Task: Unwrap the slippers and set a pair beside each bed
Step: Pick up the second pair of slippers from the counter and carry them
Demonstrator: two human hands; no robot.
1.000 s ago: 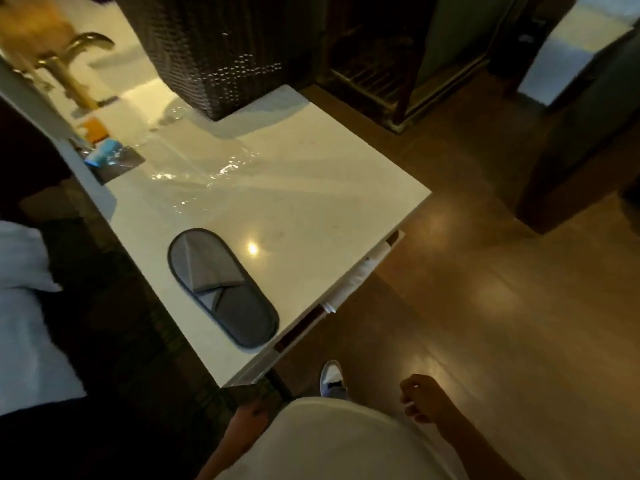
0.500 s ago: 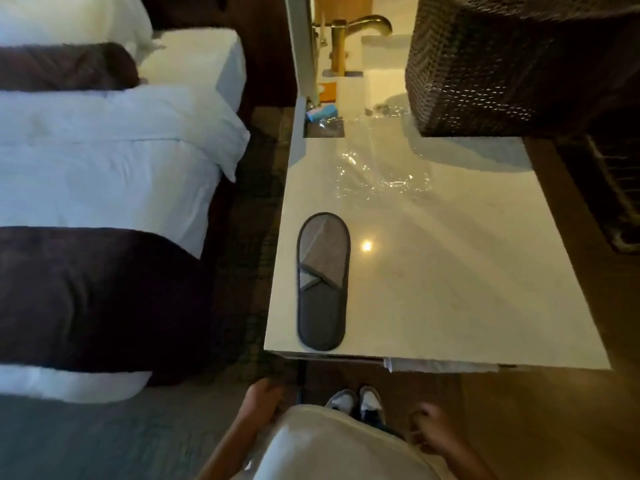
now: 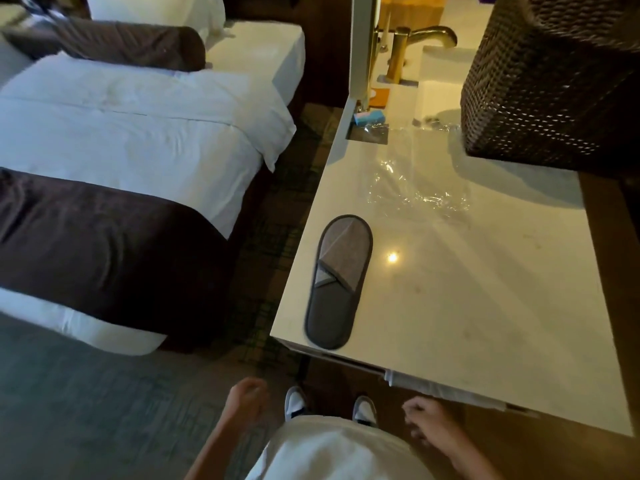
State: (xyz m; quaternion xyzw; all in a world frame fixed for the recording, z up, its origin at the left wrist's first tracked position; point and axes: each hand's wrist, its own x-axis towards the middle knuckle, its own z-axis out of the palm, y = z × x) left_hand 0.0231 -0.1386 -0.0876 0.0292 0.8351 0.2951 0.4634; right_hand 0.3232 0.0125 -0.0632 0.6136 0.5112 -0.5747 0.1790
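Observation:
A flat grey slipper (image 3: 339, 282) lies on the pale counter (image 3: 485, 306) near its front left corner, toe pointing away from me. Beyond it a clear plastic wrapper (image 3: 415, 188) lies crumpled on the counter. A bed (image 3: 138, 140) with white sheets and a dark brown runner stands to the left of the counter. My left hand (image 3: 247, 401) hangs low by my hip, fingers curled in and holding nothing. My right hand (image 3: 427, 422) hangs below the counter's front edge, fingers loosely curled and holding nothing.
A dark woven basket (image 3: 554, 81) stands at the counter's far right. A gold tap (image 3: 415, 43) and a basin sit at the back, with a small blue packet (image 3: 370, 116) beside them. A narrow carpeted gap (image 3: 273, 237) runs between bed and counter. My shoes (image 3: 329, 407) show below.
My view has swung left from the wooden floor toward the bed, then drawn closer to the counter. The slipper and wrapper have not moved. Both hands still hang with nothing in them.

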